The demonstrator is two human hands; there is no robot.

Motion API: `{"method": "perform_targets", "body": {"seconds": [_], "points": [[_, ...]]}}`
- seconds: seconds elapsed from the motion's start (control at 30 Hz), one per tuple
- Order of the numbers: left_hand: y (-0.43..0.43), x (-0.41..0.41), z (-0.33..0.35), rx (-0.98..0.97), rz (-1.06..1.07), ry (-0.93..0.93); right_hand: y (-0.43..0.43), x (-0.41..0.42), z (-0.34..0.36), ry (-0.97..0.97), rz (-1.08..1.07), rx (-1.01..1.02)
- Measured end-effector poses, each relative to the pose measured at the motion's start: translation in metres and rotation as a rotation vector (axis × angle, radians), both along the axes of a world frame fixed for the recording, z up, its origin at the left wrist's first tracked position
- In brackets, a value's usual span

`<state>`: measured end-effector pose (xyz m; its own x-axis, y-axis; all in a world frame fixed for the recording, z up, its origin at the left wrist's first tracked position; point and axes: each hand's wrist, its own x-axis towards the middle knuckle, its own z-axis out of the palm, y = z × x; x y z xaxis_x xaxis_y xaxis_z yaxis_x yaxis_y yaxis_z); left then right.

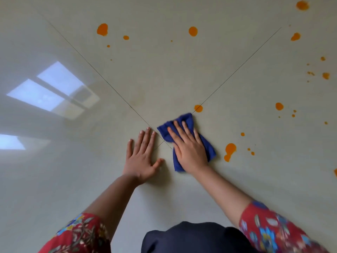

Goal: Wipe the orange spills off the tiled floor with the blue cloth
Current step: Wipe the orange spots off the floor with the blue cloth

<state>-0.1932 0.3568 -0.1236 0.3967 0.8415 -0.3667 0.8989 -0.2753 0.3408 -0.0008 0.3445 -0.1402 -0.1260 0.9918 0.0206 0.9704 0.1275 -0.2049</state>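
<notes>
Blue cloth (206, 145) bunched on the tiled floor (164, 79), lying over the point where four tile corners meet. Right hand (189, 148) flat on top, fingers spread, pressing rather than clutching it. Left hand (142, 156) empty, palm down on the bare tile just beside the cloth, apparently as a brace.

Step in hand, by my reading: wiping, early on; most spills remain. Nearest: a round spot (198, 108) on the grout line just beyond the cloth's far end, and a two-lobed blot (229, 151) just right of it. Next move calls for a short push forward or a sideways sweep.

Further splashes scattered toward the far and right edges. Window glare (52, 88) at left. Nothing obstructs.
</notes>
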Motion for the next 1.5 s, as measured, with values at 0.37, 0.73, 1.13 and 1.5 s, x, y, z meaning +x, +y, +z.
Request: {"method": "perform_targets", "body": {"seconds": [0.37,0.73,1.13,1.5], "points": [[-0.001,0.003,0.001,0.043,0.004,0.01,-0.021,0.002,-0.004,-0.013,-0.229,0.009],[-0.001,0.002,-0.001,0.068,-0.006,-0.003,0.028,0.063,-0.005,-0.026,-0.495,0.002],[-0.002,0.002,0.002,0.061,-0.007,-0.004,0.063,0.078,-0.005,-0.046,-0.378,-0.038],[-0.001,0.005,0.006,0.007,0.042,-0.012,0.003,0.03,-0.004,-0.05,-0.151,-0.041]]}}
